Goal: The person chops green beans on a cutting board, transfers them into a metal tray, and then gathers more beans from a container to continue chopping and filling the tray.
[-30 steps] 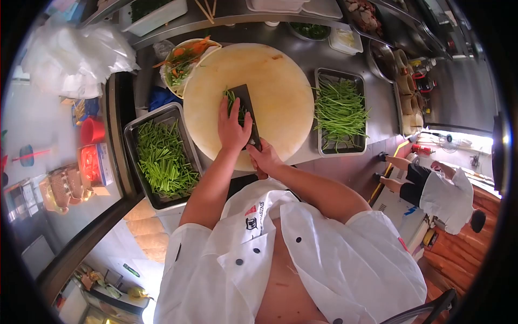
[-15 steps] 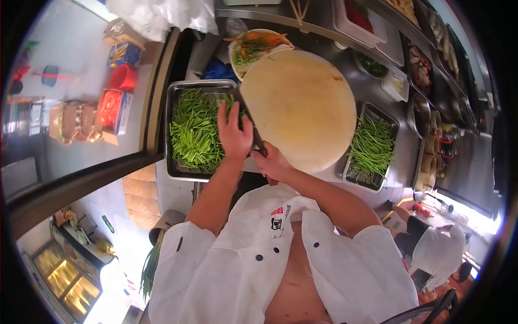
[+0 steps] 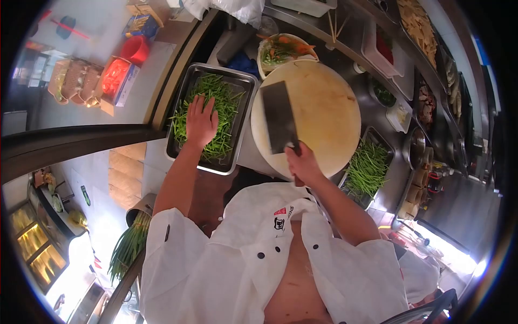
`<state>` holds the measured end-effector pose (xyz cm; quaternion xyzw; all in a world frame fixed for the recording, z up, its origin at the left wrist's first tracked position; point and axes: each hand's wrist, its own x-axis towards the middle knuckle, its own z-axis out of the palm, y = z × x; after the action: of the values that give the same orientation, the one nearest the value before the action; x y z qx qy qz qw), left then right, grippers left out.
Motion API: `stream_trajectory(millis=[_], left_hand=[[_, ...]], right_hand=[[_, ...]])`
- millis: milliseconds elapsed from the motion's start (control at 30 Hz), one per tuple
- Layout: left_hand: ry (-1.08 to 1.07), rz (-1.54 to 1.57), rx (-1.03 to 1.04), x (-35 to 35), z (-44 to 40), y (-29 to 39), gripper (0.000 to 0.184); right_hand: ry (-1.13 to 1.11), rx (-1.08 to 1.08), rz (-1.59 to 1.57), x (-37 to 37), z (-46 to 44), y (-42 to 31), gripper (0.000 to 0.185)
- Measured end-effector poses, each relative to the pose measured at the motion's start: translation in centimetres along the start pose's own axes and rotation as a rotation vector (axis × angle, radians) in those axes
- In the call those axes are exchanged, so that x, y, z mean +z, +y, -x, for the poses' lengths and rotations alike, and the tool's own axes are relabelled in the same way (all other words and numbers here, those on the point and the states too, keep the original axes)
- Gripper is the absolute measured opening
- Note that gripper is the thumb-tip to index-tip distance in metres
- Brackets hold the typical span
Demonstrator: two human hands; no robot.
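My left hand (image 3: 202, 125) lies with its fingers stretched out on a heap of cut green stalks (image 3: 222, 116) in a metal tray (image 3: 247, 92). In my right hand (image 3: 305, 163) is the handle of a cleaver (image 3: 277, 116), its broad dark blade over the left part of a round chopping board (image 3: 329, 119). Nothing lies on the board under or beside the blade that I can make out. To the right of the board, a second metal tray (image 3: 389, 144) holds more long green stalks (image 3: 368, 168).
Behind the board stands a bowl of vegetable scraps (image 3: 286, 51) with orange pieces. White tubs (image 3: 372, 48) line the shelf at the back right. A dark rail (image 3: 81, 141) runs along the left. A bundle of long green leaves (image 3: 132, 240) stands at lower left.
My left hand has moved left, away from the cleaver, onto the stalks. My right hand has brought the cleaver rightward over the board. The camera view has shifted and turned slightly.
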<state>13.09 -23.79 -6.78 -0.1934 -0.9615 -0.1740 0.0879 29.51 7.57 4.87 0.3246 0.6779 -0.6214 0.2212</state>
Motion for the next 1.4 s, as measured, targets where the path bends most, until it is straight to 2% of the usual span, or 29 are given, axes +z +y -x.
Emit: stream_trajectory(millis=[167,267,367,433,500,567,600,667,700,767,800,867,967,1000,1133,1200,1300,1400], left_hand=[[-0.072,-0.059,-0.106,1.4,-3.1,1.7,0.052],[-0.121,-0.093,-0.141,-1.0,-4.9,3.3,0.054],[-0.015,0.000,-0.155,-2.5,-4.3,3.6,0.050],[0.118,0.226,-0.204,-3.0,-2.6,1.3,0.039],[0.229,0.130,-0.200,-2.9,-0.5,-0.9,0.027],[0.100,0.299,-0.423,-4.0,1.0,-2.0,0.024],[0.095,0.304,-0.411,-4.3,1.3,-2.3,0.024],[-0.026,0.409,-0.494,-4.6,2.2,-2.7,0.030],[-0.033,0.414,-0.487,-4.1,2.8,-2.9,0.030],[-0.039,-0.043,-0.196,-2.1,3.9,-3.0,0.042],[-0.042,-0.033,-0.188,-1.5,3.9,-2.6,0.042],[-0.169,0.035,-0.314,-0.2,4.0,-1.9,0.052],[-0.236,-0.007,-0.381,-2.6,2.5,0.0,0.055],[-0.123,-0.035,-0.322,-2.9,2.4,0.1,0.050],[-0.152,0.112,-0.355,-4.7,2.3,0.0,0.037],[-0.147,0.147,-0.260,-4.0,2.8,-0.7,0.025],[-0.079,0.157,-0.167,-3.3,2.3,0.6,0.020],[-0.041,0.123,-0.186,-2.3,1.0,0.9,0.023]], right_hand=[[0.208,-0.025,0.026,-6.3,3.0,1.7,0.022],[0.285,-0.025,0.061,-9.1,4.3,4.2,0.021],[0.394,-0.010,0.028,-11.5,5.6,7.7,0.019],[0.480,-0.019,0.014,-12.4,6.5,8.8,0.017],[0.509,-0.010,0.024,-12.6,7.1,9.5,0.017],[0.564,0.012,0.073,-13.1,8.0,10.1,0.018],[0.575,0.014,0.065,-13.5,7.9,10.8,0.018],[0.581,-0.103,0.319,-13.9,7.4,13.0,0.024],[0.590,-0.097,0.316,-13.8,7.3,13.0,0.024],[0.523,-0.059,0.386,-13.4,7.1,12.9,0.028],[0.551,-0.138,0.473,-13.1,6.6,13.3,0.028],[0.555,-0.115,0.463,-13.4,6.4,14.0,0.029],[0.518,-0.063,0.446,-13.8,6.9,12.2,0.029],[0.518,-0.085,0.468,-14.0,6.9,11.9,0.029],[0.496,-0.112,0.453,-15.0,6.5,12.1,0.032],[0.492,-0.118,0.445,-15.1,6.3,12.3,0.033],[0.503,-0.109,0.497,-14.8,6.0,12.9,0.032],[0.465,-0.011,0.394,-14.3,6.7,12.8,0.033]])
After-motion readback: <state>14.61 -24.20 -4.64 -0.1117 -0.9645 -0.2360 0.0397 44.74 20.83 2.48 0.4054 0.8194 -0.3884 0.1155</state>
